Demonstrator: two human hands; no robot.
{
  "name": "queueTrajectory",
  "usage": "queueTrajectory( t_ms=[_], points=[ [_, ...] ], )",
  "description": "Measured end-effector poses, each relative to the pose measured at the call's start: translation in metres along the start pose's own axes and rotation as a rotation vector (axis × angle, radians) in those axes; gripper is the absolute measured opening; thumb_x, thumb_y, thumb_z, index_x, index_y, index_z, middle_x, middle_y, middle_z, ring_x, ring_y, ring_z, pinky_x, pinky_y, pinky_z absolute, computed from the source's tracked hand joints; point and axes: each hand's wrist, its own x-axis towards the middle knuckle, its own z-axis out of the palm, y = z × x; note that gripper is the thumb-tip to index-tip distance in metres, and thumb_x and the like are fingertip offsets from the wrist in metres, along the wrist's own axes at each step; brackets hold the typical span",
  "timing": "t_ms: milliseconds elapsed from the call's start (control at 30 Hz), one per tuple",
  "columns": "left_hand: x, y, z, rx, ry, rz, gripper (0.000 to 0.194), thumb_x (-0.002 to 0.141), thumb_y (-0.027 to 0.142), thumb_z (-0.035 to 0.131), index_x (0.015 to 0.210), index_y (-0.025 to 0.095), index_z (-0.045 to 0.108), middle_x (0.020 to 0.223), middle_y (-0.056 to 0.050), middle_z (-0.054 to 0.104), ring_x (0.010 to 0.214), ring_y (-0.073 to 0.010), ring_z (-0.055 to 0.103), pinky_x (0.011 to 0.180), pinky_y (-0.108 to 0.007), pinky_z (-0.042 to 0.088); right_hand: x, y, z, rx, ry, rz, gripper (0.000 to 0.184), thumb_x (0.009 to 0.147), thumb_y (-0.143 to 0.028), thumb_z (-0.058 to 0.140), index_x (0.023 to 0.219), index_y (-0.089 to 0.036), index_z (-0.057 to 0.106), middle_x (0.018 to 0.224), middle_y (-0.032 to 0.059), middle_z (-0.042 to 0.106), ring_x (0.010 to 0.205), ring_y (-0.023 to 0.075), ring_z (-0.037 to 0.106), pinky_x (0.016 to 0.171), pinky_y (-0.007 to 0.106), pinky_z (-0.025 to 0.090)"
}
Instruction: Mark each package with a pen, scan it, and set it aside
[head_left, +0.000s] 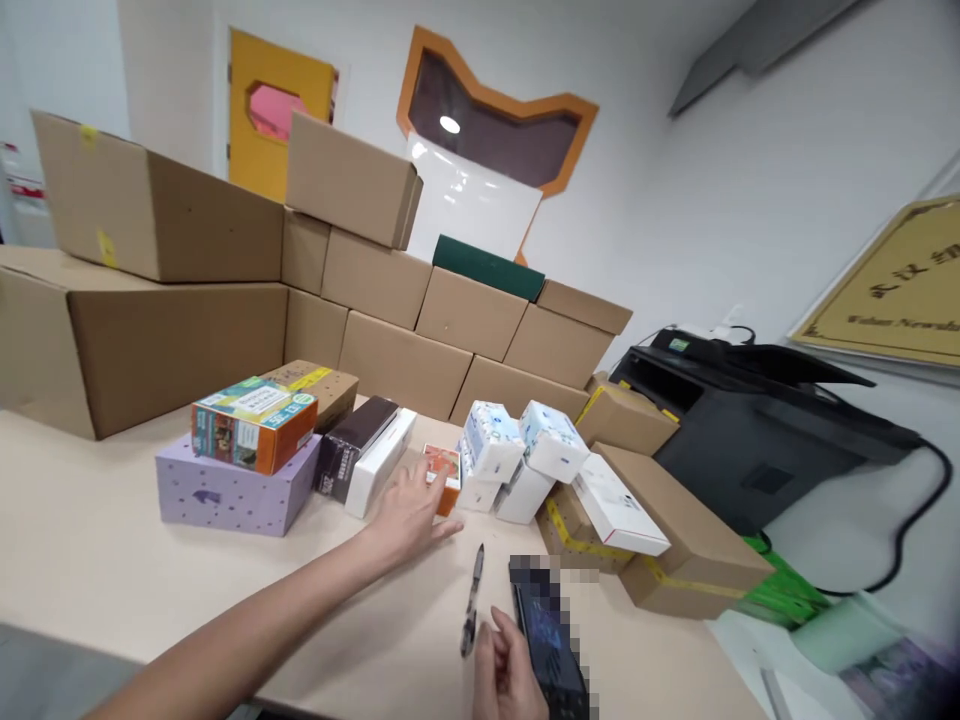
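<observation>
My left hand [411, 512] reaches out over the table with fingers stretched and thumb apart. Its fingertips are at a small orange box [448, 468] with a picture on top; whether they press on it I cannot tell. Left of that hand lie a long white box [381, 462] and a dark brown box [352, 450]. Near the front edge, my right hand [511, 675] is loosely curled, thumb and finger apart, with nothing visible in it. A black pen [474, 600] lies just beyond it, and a dark phone [551, 640], partly pixelated, is right beside it.
Blue-and-white packs [491, 445] are stacked behind the orange box. At left, a colourful box [255, 425] sits on a lilac box [225, 500]. Cardboard boxes [405, 360] wall off the back. On the right are a flat white box [619, 505] and a black printer [742, 430].
</observation>
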Motion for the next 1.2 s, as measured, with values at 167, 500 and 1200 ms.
queueTrajectory(
  t_ms=[167,500,1200],
  points=[
    [0.036,0.014,0.006,0.054,-0.054,-0.046,0.071,0.079,0.060,0.073,0.132,0.016,0.056,0.142,-0.027,0.046,0.114,-0.0441,0.058,0.086,-0.053,0.054,0.002,0.002,-0.001,0.044,-0.016,-0.008,0.051,0.083,-0.065,0.063,0.095,-0.018,0.077,0.072,0.0070,0.076,0.058,0.0199,0.070,0.055,0.025,0.056],
    [0.008,0.018,0.010,0.028,-0.162,-0.071,0.044,0.090,0.036,0.059,0.128,0.015,0.057,0.137,-0.023,0.048,0.113,-0.0400,0.058,0.088,-0.051,0.054,0.013,-0.010,-0.026,-0.050,-0.295,-0.083,0.044,0.092,-0.049,0.058,0.107,-0.011,0.073,0.086,0.0118,0.078,0.070,0.0189,0.073,0.066,0.028,0.060],
    [-0.119,-0.029,-0.007,-0.531,0.017,0.075,0.072,0.094,0.039,0.064,0.156,0.037,0.028,0.159,-0.012,0.032,0.152,-0.0349,0.030,0.121,-0.059,0.038,0.000,-0.070,0.007,-0.002,-0.701,-0.206,0.057,0.102,-0.055,0.041,0.148,-0.022,0.043,0.132,0.0126,0.063,0.124,0.0215,0.062,0.104,0.041,0.054]
  ],
)
